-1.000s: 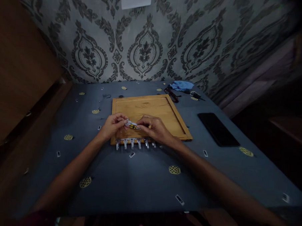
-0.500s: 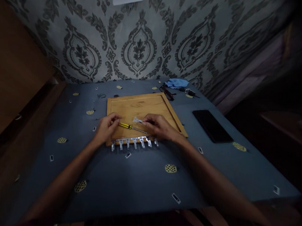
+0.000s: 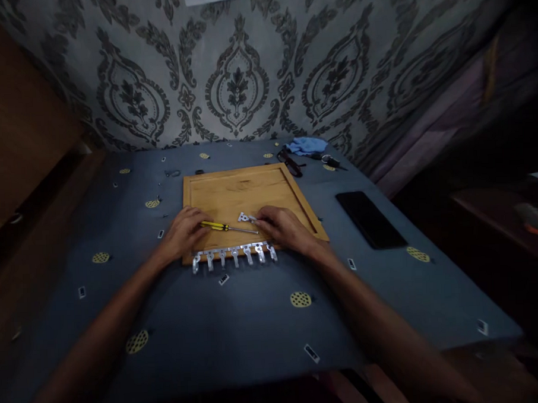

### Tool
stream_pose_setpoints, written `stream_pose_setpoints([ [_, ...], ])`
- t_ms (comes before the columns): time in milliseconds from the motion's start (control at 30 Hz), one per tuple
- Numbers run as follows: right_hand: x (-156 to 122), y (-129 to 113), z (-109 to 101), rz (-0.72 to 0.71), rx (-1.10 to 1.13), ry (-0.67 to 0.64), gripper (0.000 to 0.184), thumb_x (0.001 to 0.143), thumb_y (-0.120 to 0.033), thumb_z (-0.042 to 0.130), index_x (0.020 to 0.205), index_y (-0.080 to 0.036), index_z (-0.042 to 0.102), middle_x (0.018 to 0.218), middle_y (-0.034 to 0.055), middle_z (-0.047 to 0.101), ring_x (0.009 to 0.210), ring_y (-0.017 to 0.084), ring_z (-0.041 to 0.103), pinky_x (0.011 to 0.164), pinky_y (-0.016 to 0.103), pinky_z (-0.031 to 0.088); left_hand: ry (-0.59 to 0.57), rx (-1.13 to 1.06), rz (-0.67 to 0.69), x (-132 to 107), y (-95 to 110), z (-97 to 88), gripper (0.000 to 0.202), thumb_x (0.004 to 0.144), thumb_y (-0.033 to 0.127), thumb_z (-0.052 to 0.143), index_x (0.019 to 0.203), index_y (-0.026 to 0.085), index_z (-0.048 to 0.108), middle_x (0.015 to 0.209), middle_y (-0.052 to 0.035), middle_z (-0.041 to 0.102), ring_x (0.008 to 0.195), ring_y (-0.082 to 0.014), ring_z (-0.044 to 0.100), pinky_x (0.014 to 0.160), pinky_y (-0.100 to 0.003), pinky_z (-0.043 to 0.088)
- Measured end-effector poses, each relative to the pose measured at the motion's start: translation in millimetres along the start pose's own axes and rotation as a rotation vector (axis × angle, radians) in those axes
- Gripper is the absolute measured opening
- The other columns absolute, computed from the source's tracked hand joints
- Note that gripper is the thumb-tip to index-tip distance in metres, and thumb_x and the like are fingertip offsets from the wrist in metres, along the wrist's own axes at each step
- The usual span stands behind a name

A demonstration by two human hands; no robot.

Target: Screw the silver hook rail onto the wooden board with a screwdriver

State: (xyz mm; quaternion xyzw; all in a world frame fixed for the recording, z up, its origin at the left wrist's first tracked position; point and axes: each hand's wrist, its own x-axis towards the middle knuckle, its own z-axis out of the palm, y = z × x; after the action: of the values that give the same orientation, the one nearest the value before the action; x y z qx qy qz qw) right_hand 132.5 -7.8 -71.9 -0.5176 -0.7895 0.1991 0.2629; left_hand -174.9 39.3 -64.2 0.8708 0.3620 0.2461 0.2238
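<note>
My left hand (image 3: 184, 230) rests at the left side of a framed wooden board (image 3: 233, 191), its fingers closed at the handle end of a yellow-and-black screwdriver (image 3: 217, 226). The screwdriver's shaft points right across the board. With thumb and fingers my right hand (image 3: 284, 226) pinches a small silver metal hook (image 3: 243, 217), whose flat plate sticks out to the left; the rest is hidden by the fingers. Along the board's near edge runs a rail of several silver hooks (image 3: 235, 256), hanging toward me.
A black phone (image 3: 370, 219) lies right of the board. Behind it are dark glasses (image 3: 292, 163), a blue cloth (image 3: 306, 145) and keys (image 3: 332, 161). Small bits lie on the blue-grey tablecloth (image 3: 251, 321) to the left. The patterned wall (image 3: 237, 84) borders the table's back.
The view has shifted slightly. My left hand has drawn a little left and lies flatter, and the screwdriver has turned slightly. In my right hand the hook's plate has tilted and shows more clearly.
</note>
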Motion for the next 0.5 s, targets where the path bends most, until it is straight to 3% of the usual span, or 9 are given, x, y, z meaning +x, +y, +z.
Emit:
stream_pose_setpoints([
  [367, -4, 0, 2, -0.019, 0.007, 0.016, 0.010, 0.096, -0.022, 0.059, 0.094, -0.019, 0.069, 0.088, 0.0055, 0.071, 0.079, 0.018, 0.062, 0.073, 0.029, 0.043, 0.031, 0.017, 0.002, -1, 3, -4.8, 0.027, 0.096, 0.040, 0.057, 0.106, 0.021, 0.073, 0.105, -0.0088, 0.073, 0.104, -0.0262, 0.064, 0.094, -0.039, 0.050],
  [433, -4, -1, 0, -0.016, 0.010, 0.025, 0.011, 0.096, -0.022, 0.058, 0.093, -0.019, 0.068, 0.086, 0.0053, 0.070, 0.077, 0.018, 0.061, 0.072, 0.029, 0.042, 0.091, 0.031, -0.003, 1, 13, -8.8, 0.025, 0.096, 0.038, 0.056, 0.105, 0.020, 0.072, 0.104, -0.0088, 0.073, 0.104, -0.0263, 0.065, 0.094, -0.040, 0.051],
  [500, -6, -1, -2, -0.007, 0.014, 0.037, 0.011, 0.096, -0.022, 0.058, 0.091, -0.019, 0.067, 0.082, 0.0045, 0.069, 0.074, 0.017, 0.059, 0.070, 0.028, 0.040, 0.150, 0.018, 0.006, 5, 37, -16.0, 0.022, 0.096, 0.035, 0.057, 0.103, 0.020, 0.073, 0.101, -0.0080, 0.073, 0.101, -0.0258, 0.067, 0.092, -0.039, 0.052],
])
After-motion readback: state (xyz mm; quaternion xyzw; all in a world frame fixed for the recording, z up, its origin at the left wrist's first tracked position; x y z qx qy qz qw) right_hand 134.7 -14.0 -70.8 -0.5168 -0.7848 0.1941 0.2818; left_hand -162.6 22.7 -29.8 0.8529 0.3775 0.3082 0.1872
